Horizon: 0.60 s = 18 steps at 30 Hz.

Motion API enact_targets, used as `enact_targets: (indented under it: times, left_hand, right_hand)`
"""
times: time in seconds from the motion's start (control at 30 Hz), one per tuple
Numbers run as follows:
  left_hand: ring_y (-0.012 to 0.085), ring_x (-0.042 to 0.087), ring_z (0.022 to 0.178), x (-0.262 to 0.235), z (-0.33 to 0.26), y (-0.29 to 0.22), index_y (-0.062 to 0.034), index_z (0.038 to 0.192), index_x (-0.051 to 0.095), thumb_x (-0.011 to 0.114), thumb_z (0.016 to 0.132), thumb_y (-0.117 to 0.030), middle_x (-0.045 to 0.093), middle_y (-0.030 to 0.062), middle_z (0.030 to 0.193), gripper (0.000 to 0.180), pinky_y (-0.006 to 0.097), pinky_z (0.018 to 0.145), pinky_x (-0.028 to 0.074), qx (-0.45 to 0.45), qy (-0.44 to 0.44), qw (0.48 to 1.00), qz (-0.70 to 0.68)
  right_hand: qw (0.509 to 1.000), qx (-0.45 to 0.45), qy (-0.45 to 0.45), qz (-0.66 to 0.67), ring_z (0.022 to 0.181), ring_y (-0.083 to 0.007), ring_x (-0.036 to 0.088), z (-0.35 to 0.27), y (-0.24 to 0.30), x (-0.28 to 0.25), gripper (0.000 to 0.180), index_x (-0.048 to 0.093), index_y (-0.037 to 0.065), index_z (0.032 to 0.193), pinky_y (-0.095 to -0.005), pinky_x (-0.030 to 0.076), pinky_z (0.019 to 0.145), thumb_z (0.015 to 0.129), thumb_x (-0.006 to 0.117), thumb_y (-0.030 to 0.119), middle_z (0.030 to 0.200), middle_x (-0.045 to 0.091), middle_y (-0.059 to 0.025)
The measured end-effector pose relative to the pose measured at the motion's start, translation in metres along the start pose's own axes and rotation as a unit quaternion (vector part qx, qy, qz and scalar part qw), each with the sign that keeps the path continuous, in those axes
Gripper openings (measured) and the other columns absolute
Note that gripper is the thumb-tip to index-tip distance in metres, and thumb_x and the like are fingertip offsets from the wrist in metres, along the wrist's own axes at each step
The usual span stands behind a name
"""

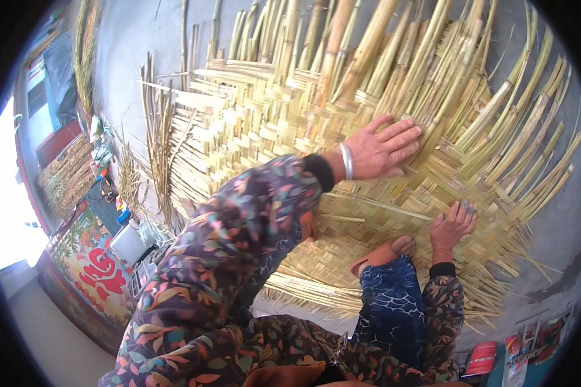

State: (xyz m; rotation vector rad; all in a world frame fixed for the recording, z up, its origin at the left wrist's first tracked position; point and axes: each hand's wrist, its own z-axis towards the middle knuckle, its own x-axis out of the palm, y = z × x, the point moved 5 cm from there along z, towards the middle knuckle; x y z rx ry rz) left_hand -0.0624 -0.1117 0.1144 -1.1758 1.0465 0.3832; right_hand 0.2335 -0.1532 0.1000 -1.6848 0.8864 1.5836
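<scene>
1. The left hand (384, 149) is laid flat, fingers spread open, on the woven reed mat (284, 129); nothing is gripped by it.
2. A metal bangle (346, 161) is worn at the left wrist, just behind the hand.
3. The right hand (452, 226) is pressed on the mat below the left hand, fingers slightly bent. Whether a strip is pinched under the fingertips cannot be told.
4. The mat is spread on the floor (126, 39) beneath both hands; unwoven split reeds (510, 122) fan out beyond the left hand.
5. A sandalled foot (384, 253) is set just beside the right hand, partly hidden by the blue trouser leg (394, 303).
6. The near mat edge is covered by the floral sleeve (252, 219).
</scene>
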Motion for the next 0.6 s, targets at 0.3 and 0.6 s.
enact_targets:
  times: [0.3, 0.6]
  left_hand:
    - [0.0258, 0.062, 0.093, -0.277, -0.228, -0.168, -0.0059, 0.101, 0.06, 0.07, 0.079, -0.024, 0.063, 0.0106, 0.102, 0.031, 0.039, 0.08, 0.049, -0.249, 0.125, 0.907, -0.317]
    - [0.0232, 0.055, 0.105, -0.253, -0.319, -0.256, -0.0093, 0.088, 0.063, 0.065, 0.076, -0.021, 0.063, 0.0046, 0.102, 0.017, 0.039, 0.093, 0.038, -0.359, 0.092, 0.897, -0.242]
  right_hand:
    - [0.973, 0.073, 0.206, -0.067, 0.128, -0.0317, 0.036, 0.021, 0.013, -0.016, 0.05, 0.045, 0.003, 0.126, -0.0475, 0.029, 0.105, 0.081, 0.058, 0.02, 0.138, 0.039, -0.013]
    - [0.908, 0.106, 0.35, 0.206, 0.12, -0.0396, 0.044, 0.018, 0.116, -0.121, 0.047, 0.046, 0.001, 0.127, -0.0463, 0.031, 0.104, 0.085, 0.049, 0.022, 0.127, 0.049, -0.0266]
